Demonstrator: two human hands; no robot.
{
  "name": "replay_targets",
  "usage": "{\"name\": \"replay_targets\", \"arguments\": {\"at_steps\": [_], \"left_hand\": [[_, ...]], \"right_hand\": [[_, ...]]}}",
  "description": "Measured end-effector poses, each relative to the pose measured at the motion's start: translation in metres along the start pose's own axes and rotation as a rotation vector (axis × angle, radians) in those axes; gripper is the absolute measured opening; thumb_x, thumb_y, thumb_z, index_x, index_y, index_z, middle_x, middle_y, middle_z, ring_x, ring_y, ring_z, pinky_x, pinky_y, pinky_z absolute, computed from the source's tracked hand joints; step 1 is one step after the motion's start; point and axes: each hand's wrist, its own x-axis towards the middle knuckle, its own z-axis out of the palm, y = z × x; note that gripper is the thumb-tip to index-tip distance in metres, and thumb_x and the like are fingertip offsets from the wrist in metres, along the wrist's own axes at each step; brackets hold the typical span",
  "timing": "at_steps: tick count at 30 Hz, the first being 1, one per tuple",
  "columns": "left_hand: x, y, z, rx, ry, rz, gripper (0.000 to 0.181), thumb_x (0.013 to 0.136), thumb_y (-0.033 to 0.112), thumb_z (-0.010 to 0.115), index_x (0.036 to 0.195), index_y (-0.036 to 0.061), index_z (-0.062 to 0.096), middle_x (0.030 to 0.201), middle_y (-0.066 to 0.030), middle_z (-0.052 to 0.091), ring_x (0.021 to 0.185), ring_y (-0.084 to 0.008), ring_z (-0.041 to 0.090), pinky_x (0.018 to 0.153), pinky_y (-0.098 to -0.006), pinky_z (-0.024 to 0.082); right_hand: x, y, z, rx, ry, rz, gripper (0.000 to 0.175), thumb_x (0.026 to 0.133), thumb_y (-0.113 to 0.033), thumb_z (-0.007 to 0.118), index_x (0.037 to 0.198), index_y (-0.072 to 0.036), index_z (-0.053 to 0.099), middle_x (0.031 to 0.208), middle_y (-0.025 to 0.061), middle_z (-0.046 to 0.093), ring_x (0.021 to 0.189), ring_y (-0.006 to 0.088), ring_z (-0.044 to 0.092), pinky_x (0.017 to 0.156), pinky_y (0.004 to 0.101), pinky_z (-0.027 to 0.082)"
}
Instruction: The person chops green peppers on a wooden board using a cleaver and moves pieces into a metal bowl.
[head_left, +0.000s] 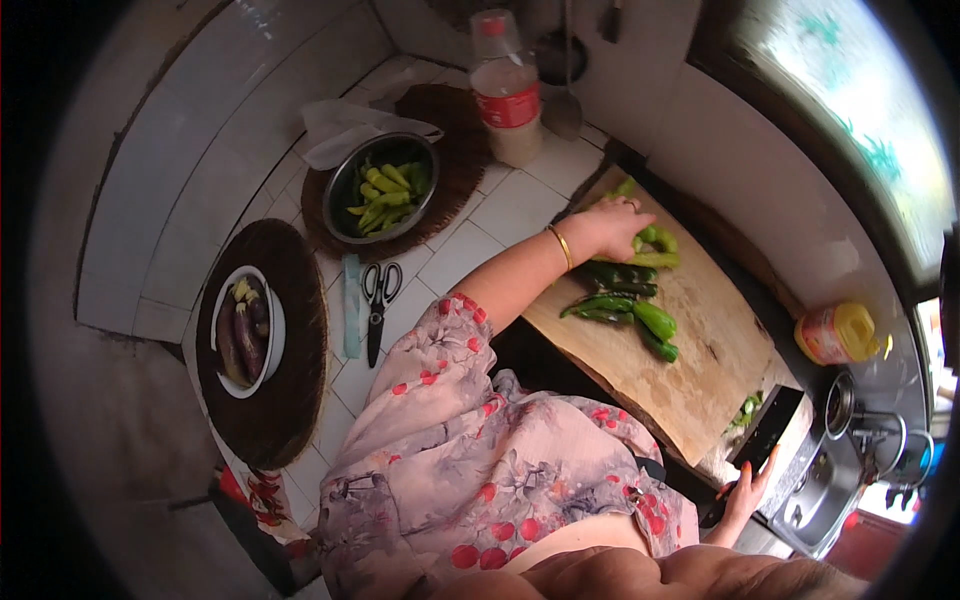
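Note:
My left hand, with a gold bangle at the wrist, is closed over light green peppers at the far end of the wooden cutting board. Beside them on the board lie dark green peppers and brighter green ones. At the board's near right end, my right hand holds a cleaver by its handle, its broad dark blade over the corner. Small green pepper pieces lie next to the blade.
On the white-tiled counter, a metal bowl of green peppers and a white bowl of eggplants stand on round dark boards. Scissors lie between. A large plastic bottle, a yellow jug and a sink surround the board.

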Motion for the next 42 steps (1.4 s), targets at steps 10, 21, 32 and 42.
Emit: {"name": "replay_targets", "arguments": {"at_steps": [10, 21, 32, 42], "left_hand": [[-0.129, -0.098, -0.111, -0.115, 0.417, -0.605, 0.039, 0.079, 0.025, 0.062, 0.109, -0.0004, 0.060, 0.108, -0.0217, 0.063, 0.101, -0.0375, 0.060, 0.089, -0.0437, 0.048], [-0.172, -0.282, -0.067, -0.151, 0.285, -1.450, 0.101, 0.086, 0.044, 0.056, 0.141, -0.0169, -0.003, 0.137, -0.0286, 0.044, 0.109, -0.0365, 0.060, 0.090, -0.0450, 0.048], [-0.170, -0.322, -0.045, 0.104, 0.449, -1.215, 0.058, 0.079, 0.024, 0.062, 0.118, -0.0120, 0.037, 0.117, -0.0301, 0.055, 0.108, -0.0403, 0.057, 0.092, -0.0477, 0.045], [-0.054, -0.001, -0.054, -0.387, 0.586, -0.145, 0.060, 0.091, 0.011, 0.052, 0.144, -0.0030, 0.027, 0.139, -0.0164, 0.042, 0.122, -0.0225, 0.044, 0.102, -0.0330, 0.035]], "right_hand": [[0.010, -0.017, 0.006, 0.060, 0.010, -0.054, 0.068, 0.092, -0.001, 0.044, 0.150, -0.028, 0.019, 0.108, 0.0167, 0.053, 0.036, 0.0132, 0.044, 0.030, 0.0265, 0.037], [-0.006, -0.042, 0.027, 0.010, 0.011, -0.054, 0.067, 0.093, -0.003, 0.044, 0.150, -0.026, 0.018, 0.098, 0.0166, 0.058, 0.036, 0.0119, 0.044, 0.030, 0.0265, 0.038], [-0.006, -0.040, 0.005, -0.021, 0.088, -0.063, 0.065, 0.093, -0.004, 0.049, 0.150, -0.024, 0.023, 0.062, 0.0026, 0.051, 0.039, 0.0102, 0.045, 0.034, 0.0258, 0.040], [0.021, -0.002, -0.022, 0.047, 0.083, -0.024, 0.067, 0.091, -0.001, 0.050, 0.149, -0.023, 0.025, 0.074, 0.0041, 0.058, 0.041, 0.0076, 0.046, 0.037, 0.0236, 0.042]]}}
